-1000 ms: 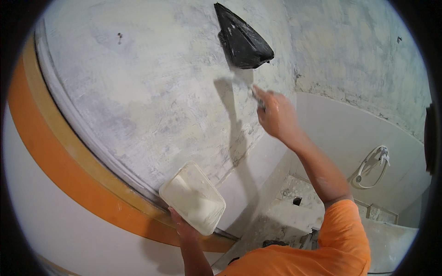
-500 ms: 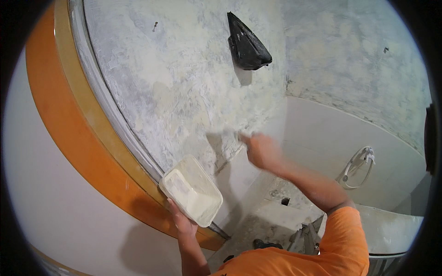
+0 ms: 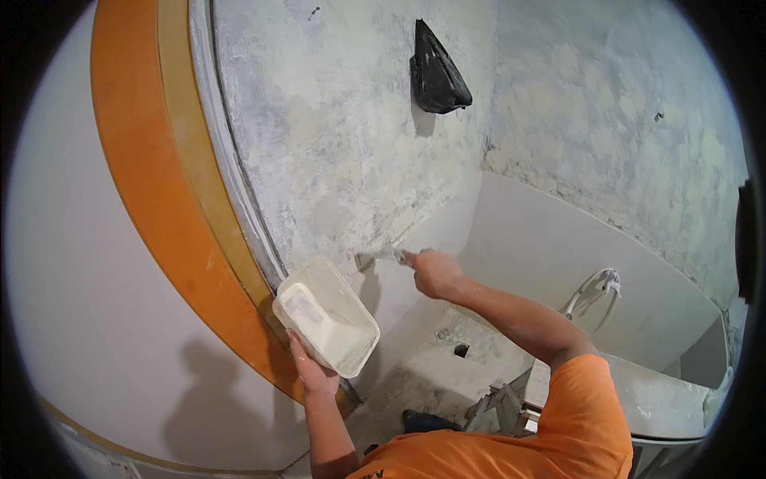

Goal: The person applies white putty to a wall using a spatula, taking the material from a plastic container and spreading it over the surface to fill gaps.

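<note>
My left hand (image 3: pixel 315 369) is closed on the near side of a cream plastic tub (image 3: pixel 343 299), which is tilted and has pale filler smeared inside. To the right of it, my right hand (image 3: pixel 435 273) grips a putty knife (image 3: pixel 384 255). The blade points left, toward the lower edge of the patchy plastered wall (image 3: pixel 335 168), just above smooth white panelling. Whether the blade touches the wall, I cannot tell. My fingers hide most of the knife's handle.
A black plastic bag (image 3: pixel 440 76) hangs on the wall. An orange-and-tan frame (image 3: pixel 148 160) runs down the left. At right are a white shower hose (image 3: pixel 610 299) and a pale ledge (image 3: pixel 646 399). The dusty floor has a dark square hole (image 3: pixel 461 350); a stepladder (image 3: pixel 499 407) stands near me.
My right hand and the putty knife have moved lower, down to the bottom edge of the plaster. The view has shifted; the tub stays in my left hand.
</note>
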Motion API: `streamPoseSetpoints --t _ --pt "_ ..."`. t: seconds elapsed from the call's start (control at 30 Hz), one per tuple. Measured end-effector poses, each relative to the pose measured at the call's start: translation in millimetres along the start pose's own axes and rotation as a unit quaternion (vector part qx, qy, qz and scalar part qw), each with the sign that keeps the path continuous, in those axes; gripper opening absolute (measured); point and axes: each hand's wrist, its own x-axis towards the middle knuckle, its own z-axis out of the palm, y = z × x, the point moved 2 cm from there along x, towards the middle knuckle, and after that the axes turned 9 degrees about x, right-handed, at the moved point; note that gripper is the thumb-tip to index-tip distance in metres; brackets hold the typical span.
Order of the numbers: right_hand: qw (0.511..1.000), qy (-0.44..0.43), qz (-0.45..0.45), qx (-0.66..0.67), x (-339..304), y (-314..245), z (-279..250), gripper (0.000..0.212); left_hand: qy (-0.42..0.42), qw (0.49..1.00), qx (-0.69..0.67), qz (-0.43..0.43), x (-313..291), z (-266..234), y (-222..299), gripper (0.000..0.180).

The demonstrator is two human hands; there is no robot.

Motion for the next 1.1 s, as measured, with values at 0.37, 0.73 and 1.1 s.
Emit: streamPoseSetpoints --t 0.37,0.73,1.1 --pt "0.938 0.333 -0.079 0.049 51.6 -42.1 -49.9 0.059 0.020 0.999 0.008 0.038 -38.1 -4.9 1.5 0.072" --pt "0.937 -0.052 -0.205 0.279 -66.8 -16.6 39.2 0.040 0.029 0.999 0.011 0.013 -59.0 -26.0 -6.4 0.075" --pt "0.787 -0.126 -0.116 0.593 -127.5 -6.4 74.1 0.035 0.029 0.997 -0.064 0.017 -51.0 -13.4 -39.9 0.074"
